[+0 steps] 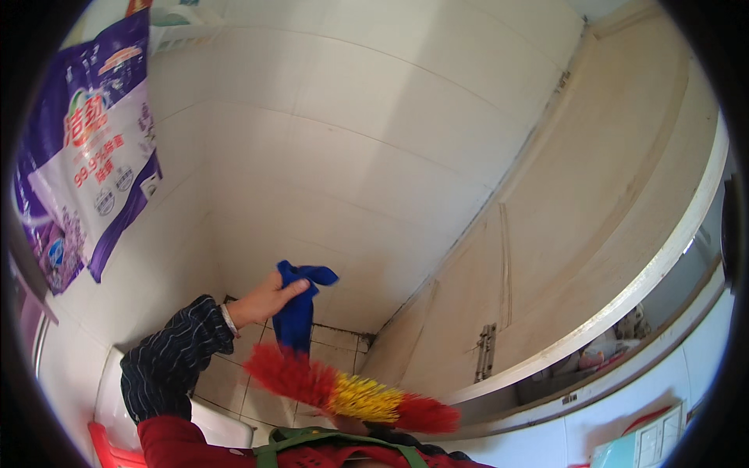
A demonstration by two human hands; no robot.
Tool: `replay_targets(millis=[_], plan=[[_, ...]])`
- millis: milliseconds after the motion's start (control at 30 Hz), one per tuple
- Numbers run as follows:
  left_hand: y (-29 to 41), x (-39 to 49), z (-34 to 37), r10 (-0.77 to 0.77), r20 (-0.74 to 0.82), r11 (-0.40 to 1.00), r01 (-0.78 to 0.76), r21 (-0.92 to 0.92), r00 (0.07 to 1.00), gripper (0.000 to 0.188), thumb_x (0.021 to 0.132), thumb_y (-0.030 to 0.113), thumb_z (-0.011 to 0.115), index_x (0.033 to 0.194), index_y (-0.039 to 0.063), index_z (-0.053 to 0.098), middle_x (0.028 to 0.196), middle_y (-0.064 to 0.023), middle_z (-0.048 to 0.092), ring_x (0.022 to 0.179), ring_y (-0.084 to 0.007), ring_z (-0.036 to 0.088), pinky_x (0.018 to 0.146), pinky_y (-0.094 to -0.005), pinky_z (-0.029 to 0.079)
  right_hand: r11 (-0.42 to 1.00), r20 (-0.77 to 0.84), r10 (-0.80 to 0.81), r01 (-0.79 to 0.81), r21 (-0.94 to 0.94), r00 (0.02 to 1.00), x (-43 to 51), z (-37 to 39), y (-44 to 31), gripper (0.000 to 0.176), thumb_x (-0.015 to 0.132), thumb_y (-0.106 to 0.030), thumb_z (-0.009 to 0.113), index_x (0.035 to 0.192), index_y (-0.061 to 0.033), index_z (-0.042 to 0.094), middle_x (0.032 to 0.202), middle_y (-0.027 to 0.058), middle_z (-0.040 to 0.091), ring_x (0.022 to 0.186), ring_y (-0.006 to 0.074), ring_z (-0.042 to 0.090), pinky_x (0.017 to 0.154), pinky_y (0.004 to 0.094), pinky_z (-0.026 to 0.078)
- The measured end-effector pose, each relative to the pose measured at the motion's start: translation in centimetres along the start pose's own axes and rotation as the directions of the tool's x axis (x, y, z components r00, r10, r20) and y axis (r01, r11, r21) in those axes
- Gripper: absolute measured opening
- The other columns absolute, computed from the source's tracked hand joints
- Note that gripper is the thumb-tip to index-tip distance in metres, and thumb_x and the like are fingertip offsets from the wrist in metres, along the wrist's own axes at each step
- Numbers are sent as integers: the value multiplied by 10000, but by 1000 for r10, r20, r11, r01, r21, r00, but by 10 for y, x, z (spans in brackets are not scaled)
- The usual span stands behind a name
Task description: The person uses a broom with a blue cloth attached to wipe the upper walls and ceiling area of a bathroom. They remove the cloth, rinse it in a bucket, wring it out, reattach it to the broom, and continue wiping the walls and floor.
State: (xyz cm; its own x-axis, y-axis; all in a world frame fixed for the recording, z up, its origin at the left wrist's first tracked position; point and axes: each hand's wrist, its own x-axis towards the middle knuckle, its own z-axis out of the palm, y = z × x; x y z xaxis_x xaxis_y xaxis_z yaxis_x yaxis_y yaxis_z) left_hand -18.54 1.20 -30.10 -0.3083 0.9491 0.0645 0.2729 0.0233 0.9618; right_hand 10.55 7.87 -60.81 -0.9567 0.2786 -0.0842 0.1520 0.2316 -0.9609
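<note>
My left hand [266, 299], in a dark striped sleeve, grips a blue cloth [294, 324] with the thumb pressed on its bunched top. The rest of the cloth hangs down to a fluffy duster [363, 395] with red ends and a yellow middle. The duster lies across the front of my body, overlapping the cloth's lower end. Only a sliver of my right hand [350, 425] shows under the yellow part, at the duster; its fingers are mostly hidden. A green apron [327, 436] covers my red top.
A wooden door [562, 234] with a metal hinge stands open at the right. A purple detergent pouch [111, 146] hangs on the left by the tiled wall [327, 146]. Below are floor tiles [225, 380], a white ceramic fixture [219, 418] and a red plastic object [111, 447].
</note>
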Motion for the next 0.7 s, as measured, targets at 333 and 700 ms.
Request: replay_targets(millis=[333,700], plan=[[-24,17,-18,-31,-187,983,-3,-181,982,488,950,469,483,1102,12,559,1000,-23,590,918,-105,532,832,-256,443,961,-542,211,-72,267,813,-25,-65,-28,201,899,-234,588,807,-56,587,766,0,571,732,113,552,669,283,448],[-24,29,-42,245,-44,908,-213,361,969,355,985,223,484,1292,45,512,1006,-33,612,914,-118,550,868,-256,442,923,-897,349,66,379,273,-37,-111,19,269,875,-300,610,815,-46,544,791,17,520,734,130,518,668,298,437]])
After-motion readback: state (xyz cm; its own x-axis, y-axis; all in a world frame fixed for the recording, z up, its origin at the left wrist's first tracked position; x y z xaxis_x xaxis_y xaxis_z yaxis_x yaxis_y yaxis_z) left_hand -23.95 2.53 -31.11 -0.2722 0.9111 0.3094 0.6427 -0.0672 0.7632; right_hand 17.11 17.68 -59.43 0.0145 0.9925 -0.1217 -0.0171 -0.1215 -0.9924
